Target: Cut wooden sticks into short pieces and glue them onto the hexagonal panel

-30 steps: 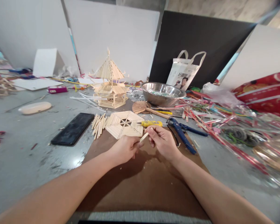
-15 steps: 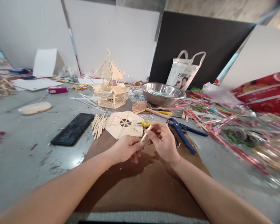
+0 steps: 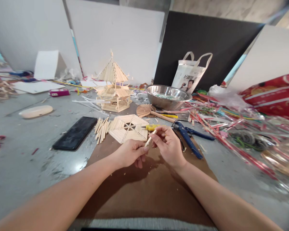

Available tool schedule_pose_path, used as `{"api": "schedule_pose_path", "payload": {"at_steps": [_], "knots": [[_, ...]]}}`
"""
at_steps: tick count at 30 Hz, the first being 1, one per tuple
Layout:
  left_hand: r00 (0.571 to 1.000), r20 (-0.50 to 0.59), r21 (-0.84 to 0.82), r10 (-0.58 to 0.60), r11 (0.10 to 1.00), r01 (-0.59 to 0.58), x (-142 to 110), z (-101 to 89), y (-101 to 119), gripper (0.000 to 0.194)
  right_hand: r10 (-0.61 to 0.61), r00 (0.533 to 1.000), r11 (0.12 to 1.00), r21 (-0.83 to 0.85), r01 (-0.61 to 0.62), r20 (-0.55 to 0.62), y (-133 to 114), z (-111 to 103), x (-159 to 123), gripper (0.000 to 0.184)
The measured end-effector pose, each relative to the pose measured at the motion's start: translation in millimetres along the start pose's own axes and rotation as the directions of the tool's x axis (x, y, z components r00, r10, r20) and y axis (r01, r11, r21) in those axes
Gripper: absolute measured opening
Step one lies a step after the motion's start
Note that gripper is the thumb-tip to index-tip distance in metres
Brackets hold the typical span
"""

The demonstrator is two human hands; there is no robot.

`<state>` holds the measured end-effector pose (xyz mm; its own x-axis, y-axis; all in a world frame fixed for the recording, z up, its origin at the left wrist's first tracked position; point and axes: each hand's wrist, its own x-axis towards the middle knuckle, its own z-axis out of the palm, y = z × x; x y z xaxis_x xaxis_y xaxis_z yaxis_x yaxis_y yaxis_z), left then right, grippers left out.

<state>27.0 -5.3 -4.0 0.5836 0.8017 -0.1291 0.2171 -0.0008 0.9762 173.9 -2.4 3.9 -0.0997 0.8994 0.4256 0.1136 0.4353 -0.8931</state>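
Between my two hands is a short pale wooden stick [image 3: 150, 138], tilted up to the right. My left hand [image 3: 131, 154] pinches its lower end, and my right hand [image 3: 167, 144] grips it near the upper end. Just beyond them lies a flat hexagonal panel of wooden sticks [image 3: 128, 128] with spokes and a gap at its centre. A pile of loose sticks [image 3: 101, 130] is at the panel's left. A yellow-handled tool [image 3: 151, 127] rests at the panel's right side, partly behind my right hand. Everything here is over a brown mat [image 3: 144, 195].
A stick-built pagoda model [image 3: 114, 81] stands at the back, beside a steel bowl [image 3: 168, 96]. A black phone [image 3: 75, 133] lies left. Blue-handled cutters [image 3: 189, 141] and a wooden fan-shaped piece [image 3: 144, 110] are to the right, with tangled red strips [image 3: 214, 134] farther out.
Almost nothing differs. Both hands keep their hold on the stick in nearly the same place, with only a very slight shift of the fingers.
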Motion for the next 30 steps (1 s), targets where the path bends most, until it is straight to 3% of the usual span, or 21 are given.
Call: {"api": "schedule_pose_path", "payload": {"at_steps": [15, 19, 23, 30], "knots": [[0.997, 0.072, -0.257, -0.023, 0.965, 0.041, 1.4, -2.0, -3.1, 0.029, -0.027, 0.999, 1.000, -0.006, 0.027, 0.035, 1.3, -4.5, 1.8, 0.015], [0.994, 0.105, -0.342, -0.040, 0.937, 0.074, 0.5, -4.9, -1.8, 0.029, 0.102, 0.994, 0.986, 0.131, -0.107, 0.045, -0.3, -4.5, 5.1, 0.018], [0.984, 0.164, -0.414, -0.068, 0.901, 0.131, -1.2, -7.8, 0.5, 0.027, 0.266, 0.953, 0.908, 0.294, -0.298, 0.145, -3.5, -3.8, 8.4, 0.024], [0.957, 0.281, -0.469, -0.074, 0.859, 0.204, -1.8, -9.3, -0.8, 0.023, 0.369, 0.892, 0.811, 0.379, -0.446, 0.261, -3.9, -3.6, 9.2, 0.019]]}}
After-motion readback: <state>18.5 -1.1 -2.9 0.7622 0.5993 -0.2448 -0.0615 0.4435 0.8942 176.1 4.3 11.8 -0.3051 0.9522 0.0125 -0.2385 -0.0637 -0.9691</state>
